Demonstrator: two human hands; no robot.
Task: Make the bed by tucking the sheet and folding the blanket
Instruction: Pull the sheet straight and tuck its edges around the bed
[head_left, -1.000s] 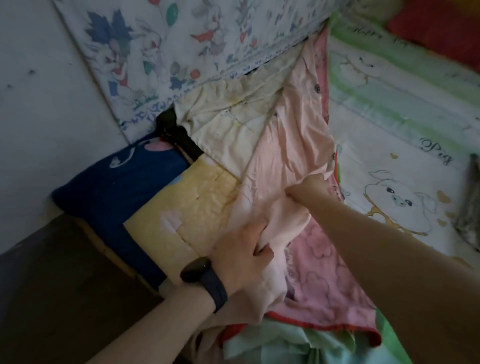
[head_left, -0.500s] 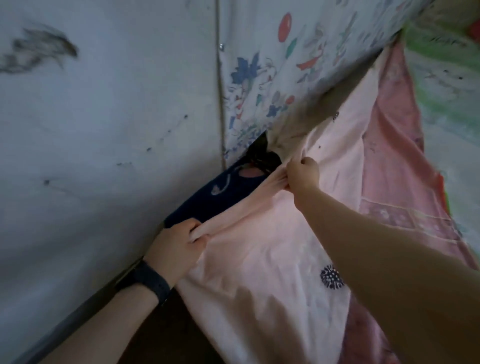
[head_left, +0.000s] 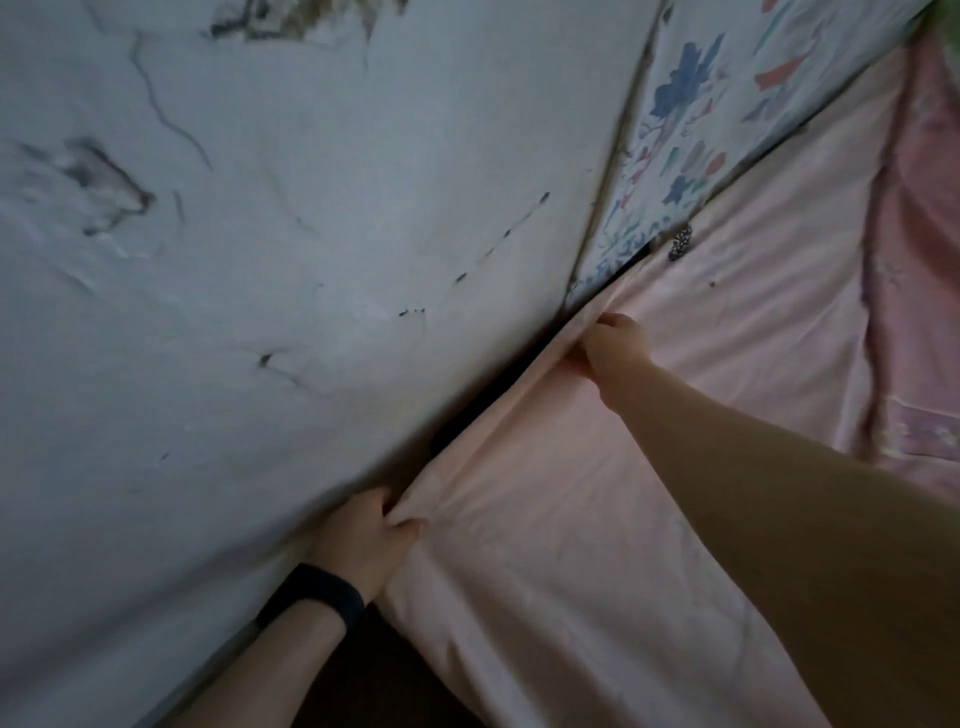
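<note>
Since half a second ago, both my hands have carried the sheet (head_left: 597, 545) edge to the wall (head_left: 260, 312); left hand (head_left: 363, 545) and right hand (head_left: 615, 348) each pinch its fold, ready to tuck it into the gap.

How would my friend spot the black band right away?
Start at the big grey-white wall on the left and follow it down to the pale pink sheet. The left hand grips the sheet's edge there, and the black band wraps its wrist; the wrist of the right hand is bare.
</note>
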